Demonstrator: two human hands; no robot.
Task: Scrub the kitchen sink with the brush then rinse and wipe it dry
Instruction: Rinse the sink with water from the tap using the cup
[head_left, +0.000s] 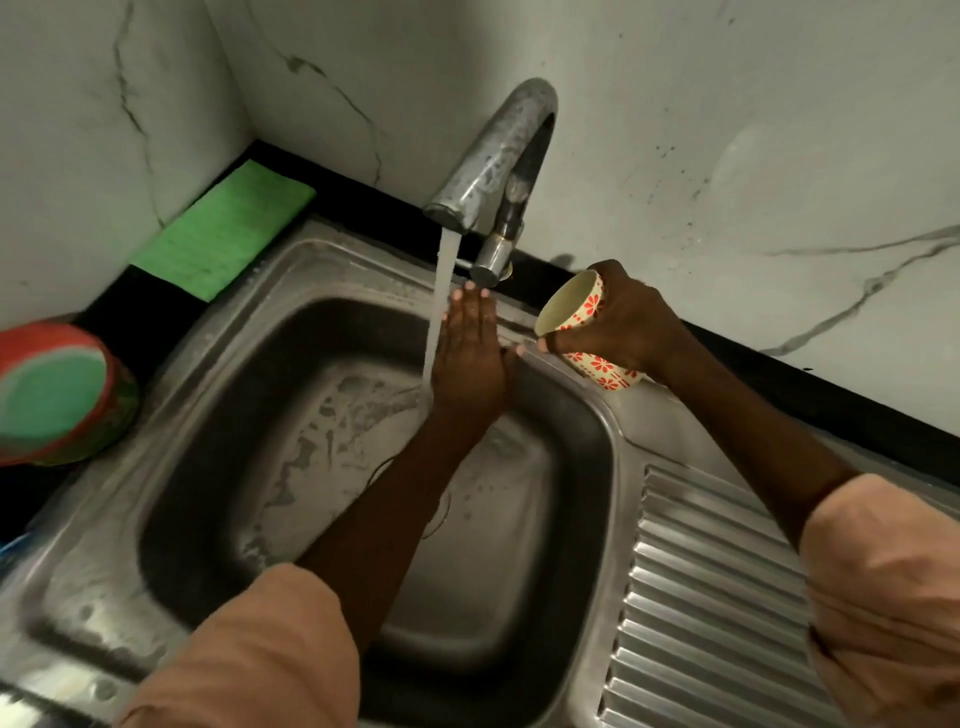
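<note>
The steel sink (218, 364) has a wet basin with patches of foam on its floor. Water runs from the curved tap (493, 156) in a steady stream. My left hand (470, 358) reaches over the basin with straight fingers, right beside the stream below the tap's handle. My right hand (623, 327) grips a cream cup with red flowers (571, 312), tilted with its mouth towards the tap, above the sink's back rim. No brush is in view.
A green cloth (223, 228) lies on the black counter at the back left corner. A red and green container (57, 395) stands at the left edge. The ribbed steel drainboard (717, 597) fills the right side. Marble walls close the back.
</note>
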